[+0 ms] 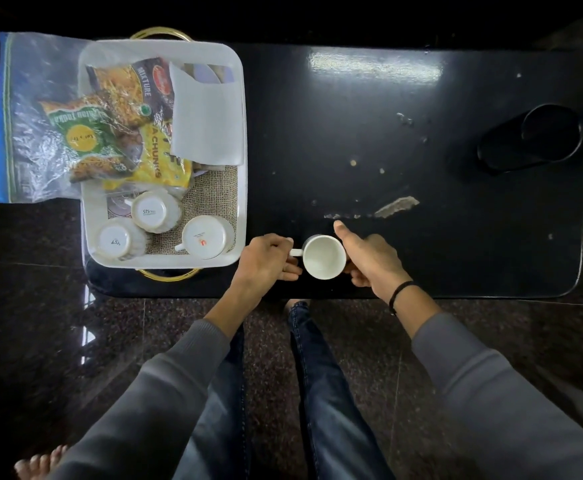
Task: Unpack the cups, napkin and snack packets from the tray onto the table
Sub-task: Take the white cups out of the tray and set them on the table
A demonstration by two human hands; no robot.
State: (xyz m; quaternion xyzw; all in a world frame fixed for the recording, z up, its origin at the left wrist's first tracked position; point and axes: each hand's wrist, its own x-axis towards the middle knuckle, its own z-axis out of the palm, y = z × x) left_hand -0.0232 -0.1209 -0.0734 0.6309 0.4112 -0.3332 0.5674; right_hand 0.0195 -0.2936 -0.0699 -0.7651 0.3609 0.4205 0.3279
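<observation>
A white cup (323, 256) stands upright on the black table (421, 237) near its front edge. My left hand (266, 261) pinches its handle and my right hand (369, 258) cups its right side. The white tray (243, 140) at the table's left holds three upturned cups: two ribbed ones (155, 211) (118, 239) and a smooth one (207, 237). A white napkin (207, 123) lies at the tray's right. Several snack packets lie at the tray's left: a green one (85, 135), a yellow one (160, 157) and a dark mixture packet (137, 81).
A clear plastic bag with a blue edge (30, 116) lies under the tray's left side and hangs off the table. A black cup holder (532, 138) is set into the table at the far right. My legs are below the front edge.
</observation>
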